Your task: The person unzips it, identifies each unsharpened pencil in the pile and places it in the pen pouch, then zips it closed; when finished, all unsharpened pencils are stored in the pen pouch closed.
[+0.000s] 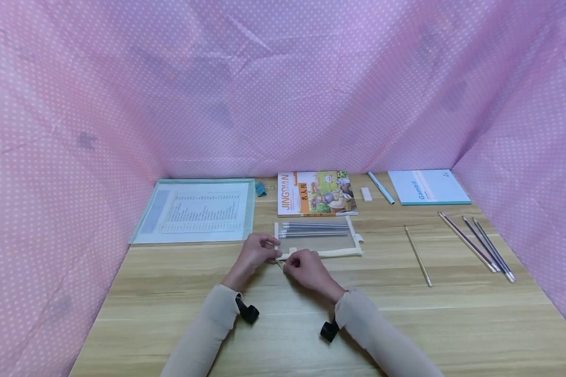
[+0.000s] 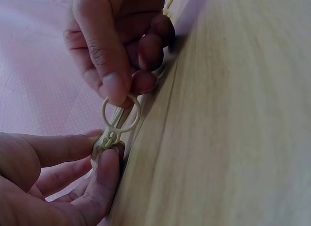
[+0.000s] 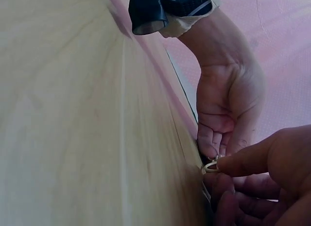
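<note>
A see-through zip pouch [image 1: 325,245] with pale edging lies in front of me, several dark pencils [image 1: 313,230] inside it. At its near left corner, my left hand [image 1: 258,249] pinches the pouch's end between thumb and fingers. My right hand [image 1: 309,269] pinches the cream ring-shaped zipper pull [image 2: 138,120] between thumb and forefinger, just beside the left fingertips. In the left wrist view the ring stands up from the zip end. The right wrist view shows the ring [image 3: 210,165] partly hidden by the right hand's fingers.
Behind the pouch lies a colourful book [image 1: 318,193]. To its left are a blue binder clip [image 1: 261,189] and a document folder [image 1: 198,212]. On the right are an eraser [image 1: 366,194], a pen [image 1: 381,188], a blue notebook [image 1: 429,187], a lone pencil [image 1: 418,256] and several more pencils [image 1: 469,243].
</note>
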`<state>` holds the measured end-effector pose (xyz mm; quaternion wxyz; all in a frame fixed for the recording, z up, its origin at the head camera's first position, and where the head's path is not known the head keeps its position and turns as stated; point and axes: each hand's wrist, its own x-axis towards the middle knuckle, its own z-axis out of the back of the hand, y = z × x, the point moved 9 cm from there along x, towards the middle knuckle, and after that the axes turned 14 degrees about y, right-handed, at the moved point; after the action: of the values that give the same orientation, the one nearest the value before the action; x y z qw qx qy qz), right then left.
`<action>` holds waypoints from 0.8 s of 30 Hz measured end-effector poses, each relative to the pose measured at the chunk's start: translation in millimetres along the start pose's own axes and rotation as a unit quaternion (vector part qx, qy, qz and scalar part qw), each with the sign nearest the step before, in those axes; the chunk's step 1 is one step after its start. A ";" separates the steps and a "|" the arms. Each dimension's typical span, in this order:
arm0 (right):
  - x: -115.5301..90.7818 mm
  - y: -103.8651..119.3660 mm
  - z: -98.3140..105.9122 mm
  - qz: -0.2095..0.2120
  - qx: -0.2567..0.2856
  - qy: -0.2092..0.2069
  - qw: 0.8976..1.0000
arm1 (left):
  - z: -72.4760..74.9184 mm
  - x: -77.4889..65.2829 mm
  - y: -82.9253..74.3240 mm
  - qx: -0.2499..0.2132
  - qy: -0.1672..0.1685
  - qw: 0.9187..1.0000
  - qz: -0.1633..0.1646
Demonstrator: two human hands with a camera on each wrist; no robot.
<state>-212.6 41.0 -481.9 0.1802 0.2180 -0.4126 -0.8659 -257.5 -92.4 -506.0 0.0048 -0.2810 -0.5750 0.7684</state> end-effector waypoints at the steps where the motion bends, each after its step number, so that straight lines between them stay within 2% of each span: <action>1: -0.3 -0.1 0.9 0.000 -0.002 -0.003 1.000 | 0.2 -0.1 0.1 0.002 0.000 1.000 0.001; 14: -3.0 -6.2 5.7 -0.013 -0.015 -0.009 1.000 | -1.0 -0.9 0.4 -0.014 0.003 1.000 -0.002; 18: -4.4 -10.5 8.8 -0.026 -0.008 -0.011 1.000 | -2.3 -0.1 -0.9 -0.021 0.005 1.000 -0.014; 24: -6.7 -17.2 13.5 -0.048 0.001 -0.011 0.999 | -0.8 0.1 0.5 -0.016 0.000 1.000 -0.013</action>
<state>-216.4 63.1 -486.4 0.1339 0.2285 -0.4040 -0.8756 -257.0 -91.8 -506.7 0.0104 -0.2733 -0.5908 0.7591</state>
